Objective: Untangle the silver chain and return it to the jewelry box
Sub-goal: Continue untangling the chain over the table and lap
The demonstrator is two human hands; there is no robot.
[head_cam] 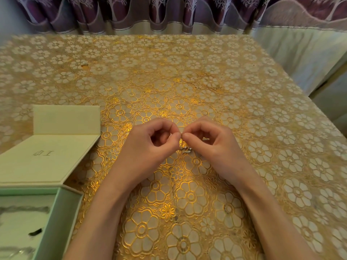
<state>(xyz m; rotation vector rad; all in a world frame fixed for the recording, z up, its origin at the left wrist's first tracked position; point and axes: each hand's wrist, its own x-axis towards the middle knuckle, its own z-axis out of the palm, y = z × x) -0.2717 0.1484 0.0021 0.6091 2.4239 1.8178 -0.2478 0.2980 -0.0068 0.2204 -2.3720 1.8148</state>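
A small bunch of silver chain [185,149] hangs between my two hands above the middle of the table. My left hand [150,147] pinches it between thumb and forefinger at the top. My right hand [212,145] pinches the same spot from the other side, fingertips almost touching the left ones. Most of the chain is hidden behind my fingers. The pale green jewelry box [62,212] stands open at the lower left, with its cream lid [47,158] folded back flat on the table.
A gold flower-patterned cloth [187,76] covers the table. Purple curtains [131,14] hang behind the far edge. A cloth-covered chair [309,44] stands at the far right corner. A dark slot shows in the box's white padding [20,228].
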